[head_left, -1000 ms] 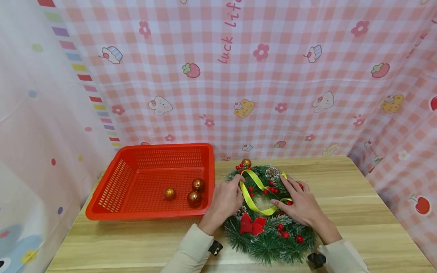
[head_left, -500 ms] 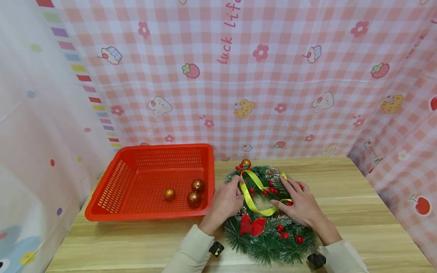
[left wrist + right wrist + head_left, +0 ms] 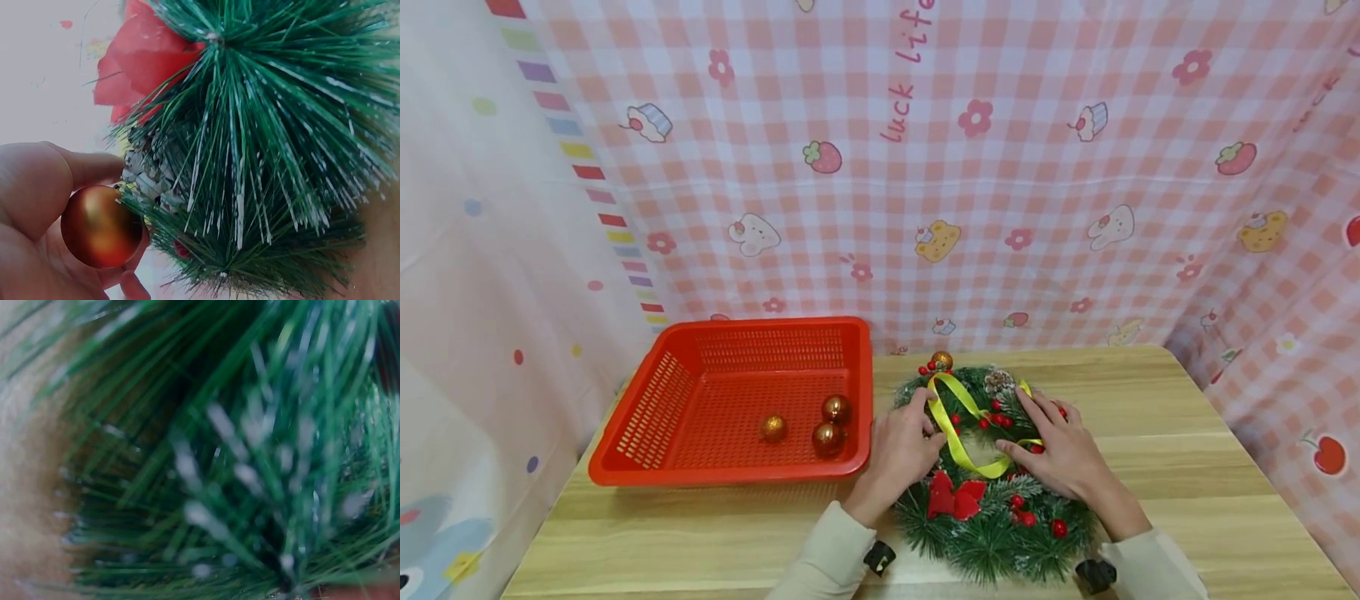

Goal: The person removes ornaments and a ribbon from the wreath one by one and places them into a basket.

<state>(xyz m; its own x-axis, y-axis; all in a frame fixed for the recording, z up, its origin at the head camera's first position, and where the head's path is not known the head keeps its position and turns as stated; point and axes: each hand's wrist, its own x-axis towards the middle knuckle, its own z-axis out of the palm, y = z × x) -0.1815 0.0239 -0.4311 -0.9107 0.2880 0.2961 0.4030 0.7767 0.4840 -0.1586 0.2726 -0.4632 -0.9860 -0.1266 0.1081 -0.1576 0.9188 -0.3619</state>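
Note:
A green wreath [image 3: 992,546] with red berries, pinecones and a red bow [image 3: 955,495] lies on the table. A yellow ribbon [image 3: 958,446] loops over its centre. At the wreath's left side, my left hand [image 3: 898,446] has curled fingers; the left wrist view shows a shiny copper Christmas bauble [image 3: 103,226] held in them, beside a frosted pinecone [image 3: 150,175]. That bauble is hidden in the head view. My right hand [image 3: 1060,454] rests on the wreath's right side, fingers extended and thumb near the ribbon. Blurred needles fill most of the right wrist view.
To the left stands a red plastic basket [image 3: 730,477] with a glittery gold bauble [image 3: 772,428] and two shiny copper baubles [image 3: 828,438] inside. Another glittery bauble [image 3: 942,360] sits at the wreath's far edge. Behind the wooden table [image 3: 1150,467] hangs a pink checked cloth [image 3: 880,200].
My left hand has shifted slightly to the right, and its thumb side now reaches over the ribbon's edge. The right hand and the wreath stay in place.

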